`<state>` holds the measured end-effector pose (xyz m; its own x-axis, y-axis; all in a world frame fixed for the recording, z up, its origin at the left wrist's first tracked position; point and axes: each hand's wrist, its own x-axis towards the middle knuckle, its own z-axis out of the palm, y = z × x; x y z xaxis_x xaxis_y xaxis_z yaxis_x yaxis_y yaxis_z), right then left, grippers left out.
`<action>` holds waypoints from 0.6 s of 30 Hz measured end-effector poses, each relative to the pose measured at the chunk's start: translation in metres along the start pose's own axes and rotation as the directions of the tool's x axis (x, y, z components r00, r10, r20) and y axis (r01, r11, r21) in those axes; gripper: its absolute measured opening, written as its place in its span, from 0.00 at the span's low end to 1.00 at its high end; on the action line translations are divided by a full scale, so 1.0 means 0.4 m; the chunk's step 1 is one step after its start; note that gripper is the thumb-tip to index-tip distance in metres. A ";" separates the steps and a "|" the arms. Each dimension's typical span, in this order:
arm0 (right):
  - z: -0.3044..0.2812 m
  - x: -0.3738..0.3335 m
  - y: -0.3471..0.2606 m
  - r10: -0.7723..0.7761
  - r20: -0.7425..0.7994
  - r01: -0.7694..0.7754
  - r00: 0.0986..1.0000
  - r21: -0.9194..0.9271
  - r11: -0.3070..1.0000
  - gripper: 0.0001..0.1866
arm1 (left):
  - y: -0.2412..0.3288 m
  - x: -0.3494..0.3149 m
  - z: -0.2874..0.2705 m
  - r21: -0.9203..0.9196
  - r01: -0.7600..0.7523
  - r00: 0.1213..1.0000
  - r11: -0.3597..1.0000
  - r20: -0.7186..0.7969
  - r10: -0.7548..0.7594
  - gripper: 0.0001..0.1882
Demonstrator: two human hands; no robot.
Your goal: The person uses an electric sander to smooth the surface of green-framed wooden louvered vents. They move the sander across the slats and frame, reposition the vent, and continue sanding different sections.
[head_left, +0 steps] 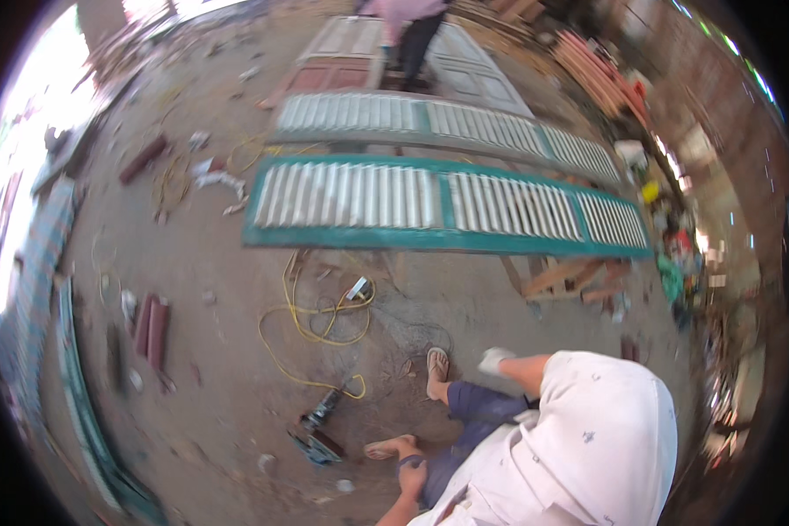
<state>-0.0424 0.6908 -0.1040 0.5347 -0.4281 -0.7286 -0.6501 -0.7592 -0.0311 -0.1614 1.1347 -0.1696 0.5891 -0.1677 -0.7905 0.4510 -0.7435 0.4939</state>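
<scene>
My left hand [412, 478] is bare and curled at the edge of my dark blue shorts [482, 408], near my left foot. What its fingers hold, if anything, cannot be made out. My right hand [497, 360] wears a white glove and hangs over the floor beside my right sandal [438, 362]; motion smears its fingers. On the floor left of my feet lies a dark power tool [324, 408] with a blue-grey base, its yellow cord [294, 379] looping up to a white socket block [359, 287]. Ahead lies a green-framed louvred shutter [444, 200], propped above the floor.
A second, paler louvred shutter [425, 116] lies behind the first. Panelled doors [473, 70] lie farther back, where another person [412, 35] stands. Maroon rolls [153, 329] and a long green frame piece [83, 412] rest at left. Wooden supports [561, 276] show beneath the shutter's right part.
</scene>
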 end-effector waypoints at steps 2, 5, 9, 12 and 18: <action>0.007 0.001 0.276 0.198 -0.066 -0.192 0.978 0.087 0.978 0.24 | 0.090 0.017 -0.028 0.013 -0.097 0.995 0.995 -0.002 0.097 0.27; -0.020 -0.019 0.449 0.292 0.057 -0.296 0.955 0.302 0.906 0.22 | 0.163 0.138 -0.078 0.021 -0.104 0.989 0.994 -0.105 0.105 0.26; -0.035 0.044 0.488 0.143 0.043 -0.150 0.989 0.277 0.949 0.24 | 0.486 0.299 -0.140 0.086 -0.237 0.968 0.968 -0.057 0.243 0.21; -0.015 0.079 0.563 0.118 -0.015 -0.103 0.993 0.387 0.916 0.24 | 0.781 0.415 -0.089 -0.479 0.021 0.999 0.877 0.050 0.004 0.28; -0.168 0.057 0.452 0.206 -0.110 -0.054 0.972 0.751 0.658 0.23 | 1.365 0.470 -0.043 -0.843 -0.028 0.993 0.537 0.038 0.112 0.56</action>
<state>-0.1114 0.5107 -0.0801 0.4457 -0.6265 -0.6395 -0.8620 -0.1077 -0.4953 0.2071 0.7083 -0.0423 0.6098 -0.2749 -0.7433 0.7909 0.1514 0.5929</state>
